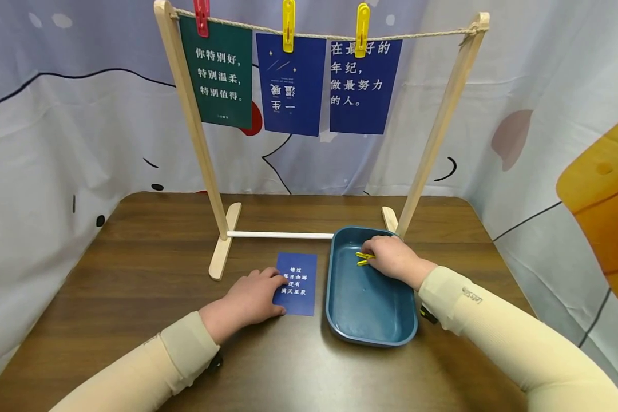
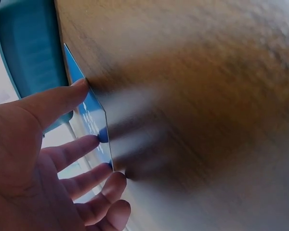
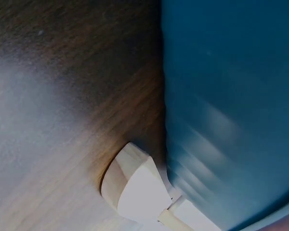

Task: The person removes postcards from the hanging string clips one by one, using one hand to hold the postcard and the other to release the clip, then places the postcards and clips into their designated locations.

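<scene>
A dark blue card with white writing (image 1: 301, 300) lies on the wooden table. My left hand (image 1: 251, 297) rests at its left side, thumb and fingertips touching its edge and face. Up close in the left wrist view, the same card (image 2: 90, 113) shows edge-on beside the loosely spread fingers. To the right of the card stands a blue-green plastic tray (image 1: 368, 315). Reaching into its far end, my right hand (image 1: 395, 260) pinches a yellow clothespin (image 1: 363, 259). The right wrist view shows only the tray's outer wall (image 3: 221, 86), with the hand's grip hidden.
Behind, a wooden rack (image 1: 195, 126) carries a rope (image 1: 432, 35). A green card (image 1: 218, 109) hangs by a red clothespin (image 1: 202, 17), and two blue cards (image 1: 293, 123) hang by yellow clothespins (image 1: 288, 26). The tray stands against the rack's right foot (image 1: 389, 218).
</scene>
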Tool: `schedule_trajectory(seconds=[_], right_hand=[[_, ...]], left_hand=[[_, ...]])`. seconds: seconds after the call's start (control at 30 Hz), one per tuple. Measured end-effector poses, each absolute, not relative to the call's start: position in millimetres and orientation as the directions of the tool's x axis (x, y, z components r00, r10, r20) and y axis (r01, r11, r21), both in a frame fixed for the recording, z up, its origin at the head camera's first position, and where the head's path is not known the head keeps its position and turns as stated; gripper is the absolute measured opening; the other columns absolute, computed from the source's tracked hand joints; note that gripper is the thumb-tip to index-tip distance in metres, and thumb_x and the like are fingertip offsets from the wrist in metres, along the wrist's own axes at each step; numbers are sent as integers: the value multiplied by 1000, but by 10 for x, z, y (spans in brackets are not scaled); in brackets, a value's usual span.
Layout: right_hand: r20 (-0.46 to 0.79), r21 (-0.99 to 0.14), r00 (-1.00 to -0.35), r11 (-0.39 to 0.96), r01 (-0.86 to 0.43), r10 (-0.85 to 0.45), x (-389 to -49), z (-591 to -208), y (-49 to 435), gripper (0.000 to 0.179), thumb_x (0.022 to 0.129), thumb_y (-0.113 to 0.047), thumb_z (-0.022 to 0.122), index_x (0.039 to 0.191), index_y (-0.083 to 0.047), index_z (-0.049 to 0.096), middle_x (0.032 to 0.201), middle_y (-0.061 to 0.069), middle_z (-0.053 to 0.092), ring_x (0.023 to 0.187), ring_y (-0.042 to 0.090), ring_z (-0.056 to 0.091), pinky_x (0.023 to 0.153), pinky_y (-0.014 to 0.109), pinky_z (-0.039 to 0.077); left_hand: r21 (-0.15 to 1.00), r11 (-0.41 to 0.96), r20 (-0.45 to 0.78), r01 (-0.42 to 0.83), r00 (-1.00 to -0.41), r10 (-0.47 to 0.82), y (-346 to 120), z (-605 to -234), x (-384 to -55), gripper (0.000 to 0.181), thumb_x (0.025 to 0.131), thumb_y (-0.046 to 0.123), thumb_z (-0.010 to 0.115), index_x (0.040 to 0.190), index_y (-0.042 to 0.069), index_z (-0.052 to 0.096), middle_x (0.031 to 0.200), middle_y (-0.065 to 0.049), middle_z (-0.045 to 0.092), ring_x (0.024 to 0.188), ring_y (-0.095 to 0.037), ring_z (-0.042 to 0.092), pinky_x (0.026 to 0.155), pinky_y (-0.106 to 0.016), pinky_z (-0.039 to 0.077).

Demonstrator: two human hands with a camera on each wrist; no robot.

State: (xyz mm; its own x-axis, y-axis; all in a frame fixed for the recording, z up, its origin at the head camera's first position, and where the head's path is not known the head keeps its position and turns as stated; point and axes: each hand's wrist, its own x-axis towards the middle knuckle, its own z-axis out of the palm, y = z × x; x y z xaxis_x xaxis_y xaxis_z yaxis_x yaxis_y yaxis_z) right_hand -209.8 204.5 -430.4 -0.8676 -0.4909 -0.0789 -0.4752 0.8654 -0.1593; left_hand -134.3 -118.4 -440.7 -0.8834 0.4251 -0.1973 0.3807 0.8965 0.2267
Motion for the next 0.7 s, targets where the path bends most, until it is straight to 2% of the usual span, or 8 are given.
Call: schedule_trajectory(seconds=[0.23, 0.47, 0.7], right_hand=[[-69, -161, -873, 869, -467, -482, -2106, -4323, 2063, 22, 89, -13, 70, 111, -8, 72, 96, 3, 70, 90, 21, 63, 83, 46, 46], [-47, -175, -885, 876, -449, -463, -2074, -4276, 2084, 24, 88, -13, 70, 112, -8, 71, 94, 5, 69, 88, 21, 61, 86, 47, 46], [-9, -202, -883, 865, -459, -470, -2076, -4237, 2112, 25, 90, -15, 70, 113, -7, 71, 101, 7, 70, 91, 23, 64, 87, 46, 50]], left_hand=[[230, 898, -212, 375, -881, 422, -1167, -4386, -1374, 57, 82, 43, 79, 131, 18, 63, 138, -10, 53, 119, -34, 53, 94, -53, 46], [238, 897, -224, 373, -877, 425, -1149, -4366, -1388, 58, 81, 42, 80, 130, 17, 63, 138, -11, 52, 120, -34, 53, 94, -52, 46], [277, 899, -231, 338, -885, 404, -1145, -4341, -1385, 71, 78, 48, 82, 136, 15, 58, 139, -15, 46, 116, -33, 51, 93, -52, 48]])
